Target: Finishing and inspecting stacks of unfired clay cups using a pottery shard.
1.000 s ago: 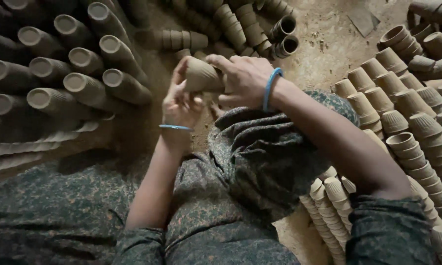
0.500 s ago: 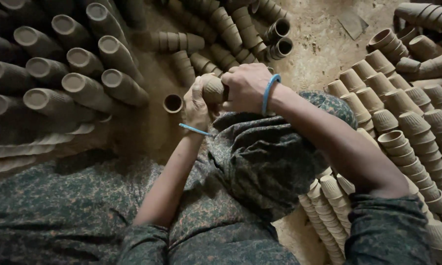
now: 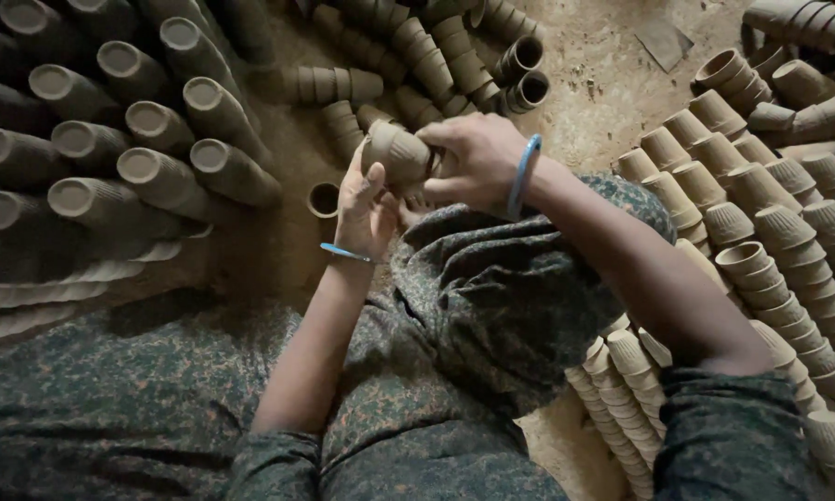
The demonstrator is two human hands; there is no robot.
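Big rows of stacked clay cups (image 3: 788,250) lie on the dirt floor (image 3: 612,83) all around. In the middle, just above the person's knee, both hands hold one small clay cup (image 3: 397,150). It is brown and dusty, with thin lines down its side. The right hand (image 3: 478,162) wraps its fingers around it. The left hand (image 3: 366,202) presses flat against it from below.

Clay cup (image 3: 397,150) between the fingers: matt, ribbed, unglazed. Bangle (image 3: 523,176): glossy blue plastic. Garment (image 3: 491,306): patterned cloth.
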